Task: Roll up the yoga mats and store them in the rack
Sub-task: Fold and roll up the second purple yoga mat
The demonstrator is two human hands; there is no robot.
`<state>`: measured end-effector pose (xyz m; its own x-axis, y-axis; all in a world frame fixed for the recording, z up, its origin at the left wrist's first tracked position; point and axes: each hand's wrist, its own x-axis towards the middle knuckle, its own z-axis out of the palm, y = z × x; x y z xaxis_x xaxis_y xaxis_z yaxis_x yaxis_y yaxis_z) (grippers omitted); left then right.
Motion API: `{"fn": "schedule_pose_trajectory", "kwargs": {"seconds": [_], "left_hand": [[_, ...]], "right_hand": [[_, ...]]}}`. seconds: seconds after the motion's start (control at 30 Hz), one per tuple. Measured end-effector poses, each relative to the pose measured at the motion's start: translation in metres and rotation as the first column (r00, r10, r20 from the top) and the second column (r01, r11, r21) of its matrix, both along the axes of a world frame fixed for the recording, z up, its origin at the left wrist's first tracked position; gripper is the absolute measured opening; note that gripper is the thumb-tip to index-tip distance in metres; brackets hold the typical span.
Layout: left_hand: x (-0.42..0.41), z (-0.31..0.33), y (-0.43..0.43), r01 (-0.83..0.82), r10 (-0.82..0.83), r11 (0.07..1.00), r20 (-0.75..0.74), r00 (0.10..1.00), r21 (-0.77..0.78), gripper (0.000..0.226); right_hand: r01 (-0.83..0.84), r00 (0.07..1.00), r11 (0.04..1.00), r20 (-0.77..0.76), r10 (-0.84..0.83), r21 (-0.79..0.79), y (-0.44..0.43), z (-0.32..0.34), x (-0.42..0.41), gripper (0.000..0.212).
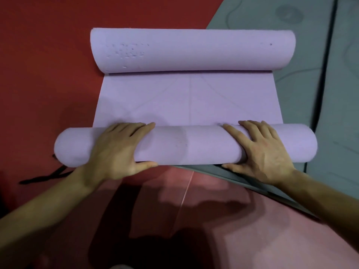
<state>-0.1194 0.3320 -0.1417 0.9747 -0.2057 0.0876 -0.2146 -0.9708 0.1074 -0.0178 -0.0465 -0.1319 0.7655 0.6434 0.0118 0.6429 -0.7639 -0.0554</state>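
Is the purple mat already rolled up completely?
No, the purple mat lies flat between the near roll and its curled far end.

Overall level: dim indoor light, muted colours, no glare.
Brightest areas: a pale pink patch of the red floor (pixel 262 239) at lower right, and the flat span of the lilac foam yoga mat (pixel 186 98).
Shadows: broad, soft-edged dark shapes on the floor between the forearms, darkest at bottom centre; a thin dark line under the mat's far roll.
Corners: the left edge and bottom-left fall off to near black.
Sharpness: soft throughout, with blocky compression; the left hand (pixel 118 150) and right hand (pixel 260 150) have smeared outlines, and the forearms blur towards the frame edge.
Distortion: wide-angle bowing; roll ends curve, and the seams of the grey mat (pixel 303 84) bend at right.
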Motion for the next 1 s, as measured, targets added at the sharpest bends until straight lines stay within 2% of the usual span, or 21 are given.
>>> {"fn": "schedule_pose_trajectory", "kwargs": {"seconds": [0.1, 0.17, 0.27, 0.4, 0.5, 0.57, 0.67, 0.73, 0.87, 1.0], "left_hand": [[-0.005, 0.001, -0.008, -0.035, 0.042, 0.998, 0.122, 0.992, -0.055, 0.085], [-0.01, -0.002, -0.015, -0.081, 0.091, 0.994, 0.153, 0.984, -0.068, 0.08], [0.001, -0.004, -0.015, -0.101, 0.103, 0.995, 0.121, 0.987, -0.023, 0.077], [0.034, 0.0, 0.0, -0.101, 0.1, 0.995, 0.036, 0.994, 0.008, 0.081], [0.049, 0.002, 0.005, -0.083, 0.083, 0.996, -0.016, 0.996, 0.018, 0.079], [0.046, -0.001, 0.003, -0.104, 0.106, 0.994, 0.076, 0.991, -0.03, 0.072], [0.033, -0.008, -0.007, -0.115, 0.155, 0.982, 0.29, 0.945, -0.149, 0.055], [0.03, -0.012, -0.011, -0.119, 0.151, 0.985, 0.295, 0.943, -0.122, 0.06], [0.041, -0.014, -0.002, -0.126, 0.126, 0.992, 0.144, 0.981, -0.01, 0.091], [0.062, -0.011, 0.009, -0.109, 0.101, 0.986, 0.073, 0.992, 0.129, 0.107]], "right_hand": [[0.052, 0.999, 0.998, -0.013, -0.053, -0.039, 0.009, 0.002, 0.016, 0.089], [0.09, 0.995, 0.994, -0.034, -0.092, -0.067, 0.017, 0.005, 0.027, 0.088], [0.136, 0.989, 0.988, -0.045, -0.14, -0.067, 0.022, 0.008, 0.038, 0.089], [0.129, 0.991, 0.99, 0.029, -0.131, 0.058, 0.02, 0.008, 0.021, 0.092], [0.117, 0.993, 0.993, 0.032, -0.117, 0.003, 0.019, 0.0, 0.014, 0.099], [0.117, 0.992, 0.993, 0.047, -0.115, -0.032, 0.021, -0.004, 0.02, 0.1], [0.122, 0.991, 0.991, 0.068, -0.118, -0.051, 0.026, -0.004, 0.036, 0.099], [0.136, 0.99, 0.989, 0.05, -0.133, -0.066, 0.029, -0.002, 0.045, 0.097], [0.199, 0.98, 0.978, 0.008, -0.199, -0.055, 0.036, 0.003, 0.06, 0.101], [0.147, 0.988, 0.987, 0.056, -0.144, -0.061, 0.032, -0.001, 0.063, 0.111]]}}
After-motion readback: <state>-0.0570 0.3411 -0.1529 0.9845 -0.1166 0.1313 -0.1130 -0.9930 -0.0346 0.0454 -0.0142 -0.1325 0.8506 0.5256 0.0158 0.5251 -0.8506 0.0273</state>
